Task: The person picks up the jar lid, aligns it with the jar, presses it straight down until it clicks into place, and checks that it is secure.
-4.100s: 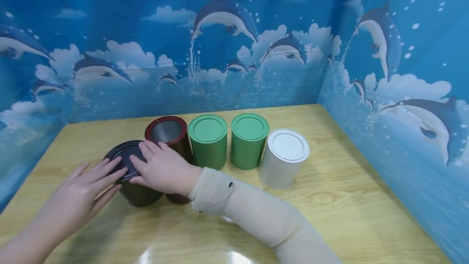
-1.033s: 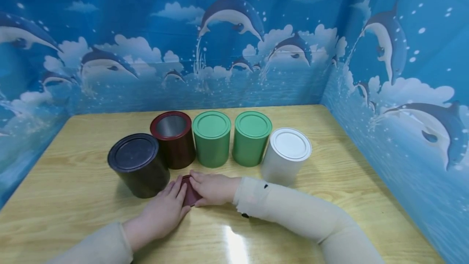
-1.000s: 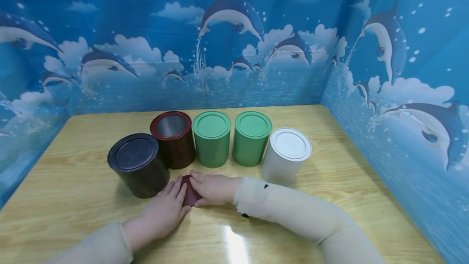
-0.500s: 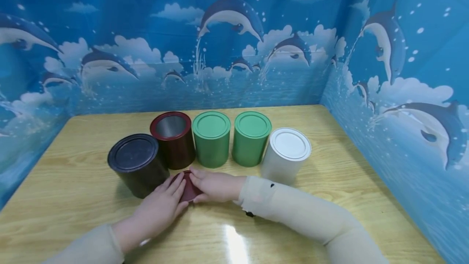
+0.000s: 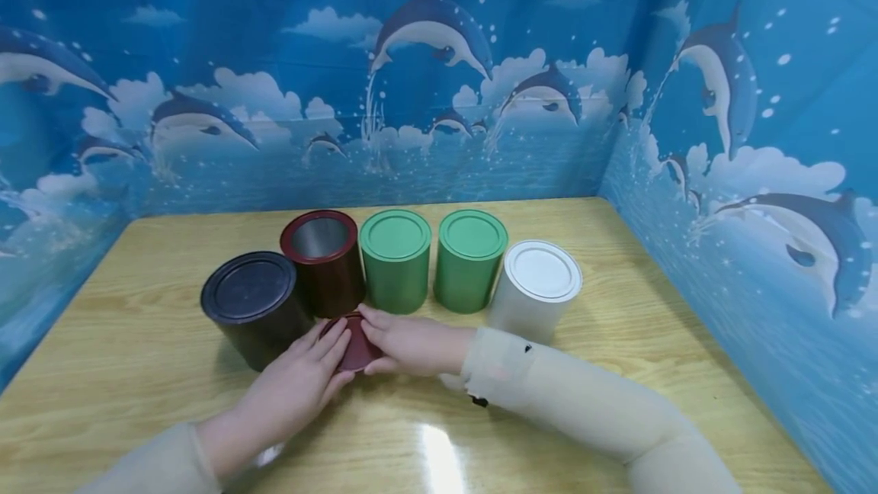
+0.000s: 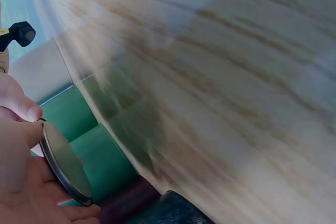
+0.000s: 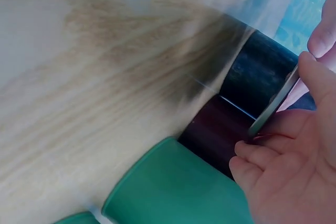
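Note:
Both hands hold a dark red can lid (image 5: 358, 348) in front of the row of cans. My left hand (image 5: 305, 372) has its fingers over the lid's left part and its thumb at the near edge. From the other side my right hand (image 5: 406, 343) grips it, thumb at the near edge. In the left wrist view the lid (image 6: 65, 163) shows its metallic underside, raised off the table. The right wrist view shows the lid (image 7: 275, 103) edge-on. Just behind stands a dark red can (image 5: 332, 277), its top uncovered and grey inside. The hands cover parts of the lid.
A black lidded can (image 5: 257, 319) stands close to the left hand. Two green lidded cans (image 5: 396, 280), (image 5: 469, 277) and a white lidded can (image 5: 531, 303) stand to the right on the wooden table (image 5: 658, 372). A dolphin-print curtain (image 5: 411, 166) borders the back and right side.
Earlier both hands lay on the black can's lid. They then moved to the dark red lid, and over the last second they have shifted it slightly away, nearer the dark red can.

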Action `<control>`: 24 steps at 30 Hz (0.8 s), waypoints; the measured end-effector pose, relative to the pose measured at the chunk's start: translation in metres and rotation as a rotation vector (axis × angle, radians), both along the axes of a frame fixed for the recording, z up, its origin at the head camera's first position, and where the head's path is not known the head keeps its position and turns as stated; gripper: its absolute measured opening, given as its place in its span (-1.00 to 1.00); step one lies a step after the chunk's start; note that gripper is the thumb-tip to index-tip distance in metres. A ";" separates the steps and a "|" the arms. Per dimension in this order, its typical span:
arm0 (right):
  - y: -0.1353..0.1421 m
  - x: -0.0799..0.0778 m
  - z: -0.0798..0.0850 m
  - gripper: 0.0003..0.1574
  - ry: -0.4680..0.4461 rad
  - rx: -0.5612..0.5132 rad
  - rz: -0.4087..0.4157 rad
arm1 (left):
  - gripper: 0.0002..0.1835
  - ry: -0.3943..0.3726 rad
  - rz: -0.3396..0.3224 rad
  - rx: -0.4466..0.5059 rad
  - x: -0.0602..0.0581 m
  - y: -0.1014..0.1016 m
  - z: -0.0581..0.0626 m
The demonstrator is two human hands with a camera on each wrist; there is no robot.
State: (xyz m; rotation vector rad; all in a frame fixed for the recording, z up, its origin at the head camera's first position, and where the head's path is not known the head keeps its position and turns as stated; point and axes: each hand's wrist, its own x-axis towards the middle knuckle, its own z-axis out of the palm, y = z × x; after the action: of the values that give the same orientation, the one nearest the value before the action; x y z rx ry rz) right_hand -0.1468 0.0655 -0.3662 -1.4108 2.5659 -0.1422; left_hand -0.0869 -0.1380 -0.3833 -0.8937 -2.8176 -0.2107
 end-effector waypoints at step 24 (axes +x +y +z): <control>0.008 0.011 0.045 -0.12 0.052 -0.001 -0.021 | -0.42 0.112 -0.060 0.040 0.007 0.000 0.036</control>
State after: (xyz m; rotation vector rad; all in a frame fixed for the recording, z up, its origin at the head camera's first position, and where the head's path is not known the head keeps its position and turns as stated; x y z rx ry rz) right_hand -0.1354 0.0731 -0.3213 -1.4067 2.6230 -0.1119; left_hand -0.0795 -0.1378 -0.3474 -0.9514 -2.6770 -0.2166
